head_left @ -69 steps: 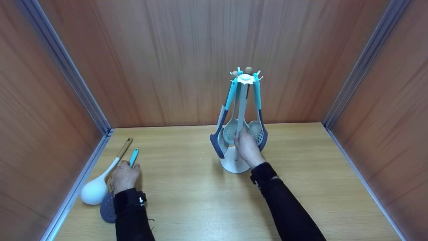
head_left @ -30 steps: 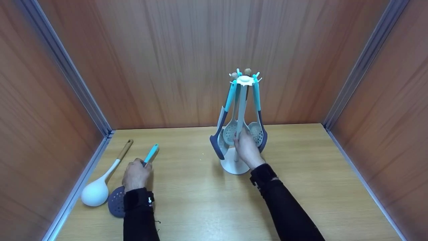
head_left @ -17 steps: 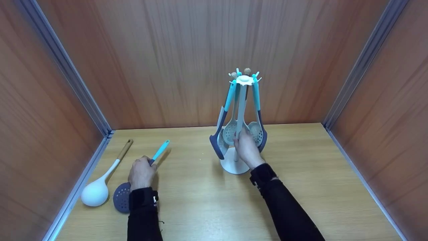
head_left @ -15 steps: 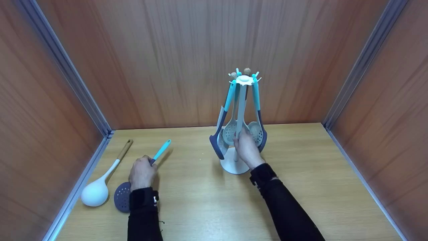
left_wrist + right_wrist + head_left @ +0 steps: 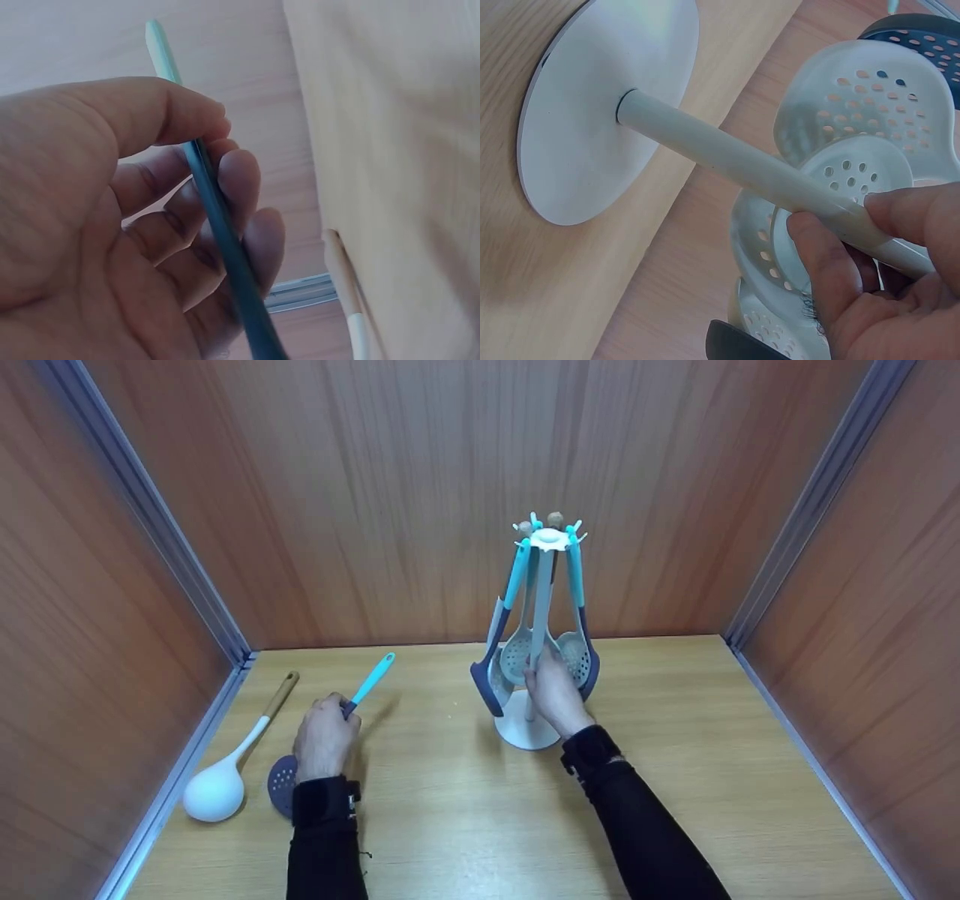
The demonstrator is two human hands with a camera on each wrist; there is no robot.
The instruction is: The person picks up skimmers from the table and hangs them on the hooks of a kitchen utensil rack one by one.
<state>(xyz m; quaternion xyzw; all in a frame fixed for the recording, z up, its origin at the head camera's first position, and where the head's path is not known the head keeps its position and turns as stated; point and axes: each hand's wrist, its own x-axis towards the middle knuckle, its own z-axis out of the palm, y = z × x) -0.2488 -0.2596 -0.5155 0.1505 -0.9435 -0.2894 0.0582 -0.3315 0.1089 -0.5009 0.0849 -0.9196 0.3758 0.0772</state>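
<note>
My left hand (image 5: 324, 739) pinches the dark blue shaft of a skimmer (image 5: 373, 679) with a turquoise handle and a round, perforated head. In the left wrist view, the thumb and fingertips close round the skimmer's shaft (image 5: 234, 255); the head is out of that frame. My right hand (image 5: 555, 690) grips the pole of a white utensil stand (image 5: 541, 592). Several slotted and solid utensils hang round its top, with turquoise or wood-tipped handles. The right wrist view shows thumb and fingers round the pole (image 5: 720, 157), close to pale perforated spoon heads (image 5: 862, 97).
A white ladle (image 5: 214, 789) with a wooden handle lies bowl-down on the table at the left, beside the skimmer's head. Wood-grain panels (image 5: 405, 510) close in the back and both sides, with grey metal strips (image 5: 161, 514) along the corners.
My left hand has carried the skimmer right and away from the ladle, then farther forward, its handle tip now higher in view. My right hand stays on the stand's pole.
</note>
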